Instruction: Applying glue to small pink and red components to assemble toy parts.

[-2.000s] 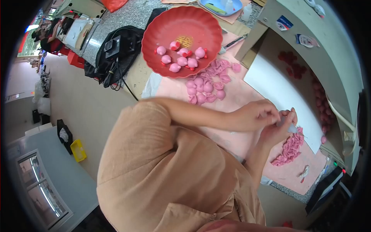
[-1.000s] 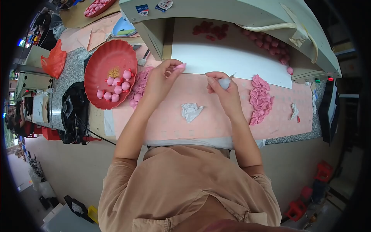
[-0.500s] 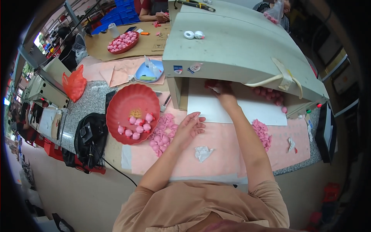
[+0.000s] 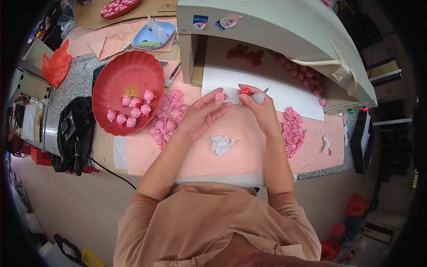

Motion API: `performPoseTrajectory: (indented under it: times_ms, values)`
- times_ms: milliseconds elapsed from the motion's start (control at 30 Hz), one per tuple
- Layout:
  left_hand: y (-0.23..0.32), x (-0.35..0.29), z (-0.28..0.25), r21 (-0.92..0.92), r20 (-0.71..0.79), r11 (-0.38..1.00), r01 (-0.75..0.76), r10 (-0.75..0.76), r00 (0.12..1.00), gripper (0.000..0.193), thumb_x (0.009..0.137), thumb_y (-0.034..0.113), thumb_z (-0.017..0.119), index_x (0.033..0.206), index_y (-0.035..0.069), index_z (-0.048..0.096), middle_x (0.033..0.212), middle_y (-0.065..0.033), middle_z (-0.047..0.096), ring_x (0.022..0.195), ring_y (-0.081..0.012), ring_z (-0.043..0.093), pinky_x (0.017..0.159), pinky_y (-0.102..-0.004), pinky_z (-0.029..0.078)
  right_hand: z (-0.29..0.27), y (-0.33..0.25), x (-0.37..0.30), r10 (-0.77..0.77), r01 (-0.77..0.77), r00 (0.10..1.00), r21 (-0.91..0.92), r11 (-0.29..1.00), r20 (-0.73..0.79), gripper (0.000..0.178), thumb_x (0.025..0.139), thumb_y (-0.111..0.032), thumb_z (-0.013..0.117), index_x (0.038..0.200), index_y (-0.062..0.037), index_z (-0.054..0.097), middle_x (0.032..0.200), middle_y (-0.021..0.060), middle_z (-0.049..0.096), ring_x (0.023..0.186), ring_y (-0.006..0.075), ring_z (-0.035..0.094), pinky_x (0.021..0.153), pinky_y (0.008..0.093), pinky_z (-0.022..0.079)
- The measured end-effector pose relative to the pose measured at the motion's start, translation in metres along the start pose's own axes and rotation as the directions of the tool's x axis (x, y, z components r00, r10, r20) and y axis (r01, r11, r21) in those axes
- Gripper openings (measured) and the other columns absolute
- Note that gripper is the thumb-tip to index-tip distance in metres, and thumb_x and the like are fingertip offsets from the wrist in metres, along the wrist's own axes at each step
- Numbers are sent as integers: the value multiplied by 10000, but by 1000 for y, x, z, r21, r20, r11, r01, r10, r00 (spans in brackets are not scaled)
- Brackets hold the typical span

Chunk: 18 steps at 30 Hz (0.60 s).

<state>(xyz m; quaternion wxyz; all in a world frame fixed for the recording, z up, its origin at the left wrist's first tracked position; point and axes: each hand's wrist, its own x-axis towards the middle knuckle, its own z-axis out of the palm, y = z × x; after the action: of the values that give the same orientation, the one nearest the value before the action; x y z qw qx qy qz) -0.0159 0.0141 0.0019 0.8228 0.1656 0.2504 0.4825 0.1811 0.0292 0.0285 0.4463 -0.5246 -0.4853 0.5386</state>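
My left hand (image 4: 200,114) is raised over the pink mat, pinching a small pink piece (image 4: 219,96) between thumb and fingertips. Just to the right, my right hand (image 4: 263,112) grips a small translucent bottle with a thin needle tip (image 4: 258,97). A small red piece (image 4: 244,91) is also at its fingertips. The hands are apart, facing each other. Left of them lie pink ruffled pieces (image 4: 171,103) and smooth pink balls (image 4: 163,127); more pink ruffled pieces (image 4: 293,133) lie right of my right forearm. A crumpled white tissue (image 4: 221,145) sits between my forearms.
A red scalloped bowl (image 4: 126,66) with several pink-and-red balls stands at left. Ahead, a grey-green hood (image 4: 275,26) covers white paper (image 4: 218,66), clustered red pieces (image 4: 244,54) and pink balls (image 4: 304,75). Behind the bowl is a blue tray (image 4: 171,31) with bottles. A black bag (image 4: 73,133) lies far left.
My right hand has come out from under the hood, back toward my left hand, with the bottle and red piece in it. The view has tilted downward.
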Motion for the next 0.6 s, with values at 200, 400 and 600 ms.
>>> performPoseTrajectory:
  times_ms: [200,400,600]
  values:
    - [-13,0,3,390,-70,915,-106,145,987,413,948,139,557,1331,24,454,1205,-103,587,1078,-208,605,911,-307,516,-7,16,-22,-16,13,1000,145,989,20,303,850,-35,656,1148,4,620,1044,94,656,892,141,617,837,263,510]
    - [-14,5,0,459,-62,886,-71,112,992,377,972,214,525,1292,15,504,1130,-111,604,1011,-200,627,888,-298,526,2,13,-26,-125,124,992,-47,991,-7,281,846,-22,661,1124,-2,629,1044,67,661,942,125,617,855,247,496]
    - [-28,6,-2,607,24,777,-165,190,981,375,991,242,482,1293,24,527,1108,-111,607,980,-167,622,848,-294,547,2,22,-22,-216,231,973,-285,930,86,261,843,-34,667,1100,4,637,1010,43,660,922,107,606,820,238,488]
